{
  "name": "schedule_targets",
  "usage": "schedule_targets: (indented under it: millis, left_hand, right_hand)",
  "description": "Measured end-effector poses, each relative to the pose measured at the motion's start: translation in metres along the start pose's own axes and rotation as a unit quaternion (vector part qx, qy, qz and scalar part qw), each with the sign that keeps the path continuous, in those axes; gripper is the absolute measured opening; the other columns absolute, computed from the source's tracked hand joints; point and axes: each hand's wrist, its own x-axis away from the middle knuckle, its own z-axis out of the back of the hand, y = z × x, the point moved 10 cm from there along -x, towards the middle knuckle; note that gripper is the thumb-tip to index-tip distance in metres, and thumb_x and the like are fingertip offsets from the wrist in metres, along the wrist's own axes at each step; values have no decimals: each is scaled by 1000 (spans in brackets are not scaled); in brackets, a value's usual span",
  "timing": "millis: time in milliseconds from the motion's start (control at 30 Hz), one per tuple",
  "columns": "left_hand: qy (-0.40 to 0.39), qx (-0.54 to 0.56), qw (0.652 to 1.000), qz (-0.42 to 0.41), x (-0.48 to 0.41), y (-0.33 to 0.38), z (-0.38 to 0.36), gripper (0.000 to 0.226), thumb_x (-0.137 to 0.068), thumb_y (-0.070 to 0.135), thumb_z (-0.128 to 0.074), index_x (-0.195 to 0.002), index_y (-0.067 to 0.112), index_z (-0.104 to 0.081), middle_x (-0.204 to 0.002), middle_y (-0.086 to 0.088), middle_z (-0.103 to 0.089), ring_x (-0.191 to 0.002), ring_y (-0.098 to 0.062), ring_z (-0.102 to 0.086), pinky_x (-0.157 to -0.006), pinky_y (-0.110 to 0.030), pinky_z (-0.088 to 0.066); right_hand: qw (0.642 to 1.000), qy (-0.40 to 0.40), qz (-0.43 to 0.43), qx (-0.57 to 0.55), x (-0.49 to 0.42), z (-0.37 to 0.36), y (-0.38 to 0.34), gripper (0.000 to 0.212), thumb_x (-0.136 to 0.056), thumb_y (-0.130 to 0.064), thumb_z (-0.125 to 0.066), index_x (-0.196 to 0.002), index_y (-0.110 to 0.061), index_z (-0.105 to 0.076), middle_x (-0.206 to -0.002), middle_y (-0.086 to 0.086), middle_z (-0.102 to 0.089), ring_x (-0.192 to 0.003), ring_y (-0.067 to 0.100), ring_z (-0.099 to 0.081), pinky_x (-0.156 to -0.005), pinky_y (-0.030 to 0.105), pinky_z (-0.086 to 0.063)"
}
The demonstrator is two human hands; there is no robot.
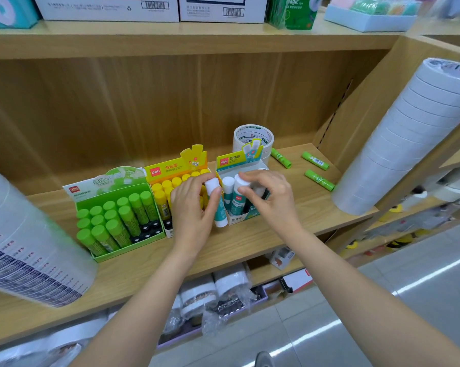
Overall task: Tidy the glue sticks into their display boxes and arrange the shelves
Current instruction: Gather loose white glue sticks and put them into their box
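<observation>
The left hand (pixel 191 207) grips a glue stick (pixel 219 214), probably light, stiff and smooth, round its body, while the right hand (pixel 268 200) pinches a boxed stick's cap (pixel 241 181).

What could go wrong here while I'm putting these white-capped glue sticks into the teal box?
The stick in your left hand sits outside the teal box at its front corner; a loose pinch might drop it off the shelf. Your right hand, pinching a boxed stick, could tip the box. The green sticks lying loose may roll.
</observation>
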Motion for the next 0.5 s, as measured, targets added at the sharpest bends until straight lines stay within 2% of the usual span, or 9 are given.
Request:
schedule_targets:
  millis: [167, 367, 500]
  left_hand:
    - [-18, 4, 1000, -5, 3, -1, -3, 26, -97, 35, -53, -114, 18, -62, -105, 7, -64, -97, -15, -54, -87, -31, -32]
    - [-39, 29, 999, 13, 2, -4, -10, 26, -97, 35, -53, -117, 21, -60, -112, 9, -64, -104, -19, -56, -91, -32, -36]
    - [-58, 18, 998, 4, 1, -4, -15, 29, -96, 38, -52, -118, 21, -60, -113, 10, -64, -106, -21, -55, -90, -30, -35]
  right_hand:
    - [1000, 5, 11, 28, 0, 8, 1, 25, -88, -32, -66, -102, -13, -72, -96, -1, -70, -95, 15, -62, -86, 36, -44]
    - [991, -38, 94, 90, 1, -7, -10, 23, -90, -27, -64, -101, -8, -70, -95, 2, -68, -96, 19, -59, -84, 32, -40]
    - [997, -12, 23, 74, 8, -3, 13, 25, -90, -30, -64, -104, -11, -69, -99, 2, -66, -100, 22, -60, -84, 41, -44]
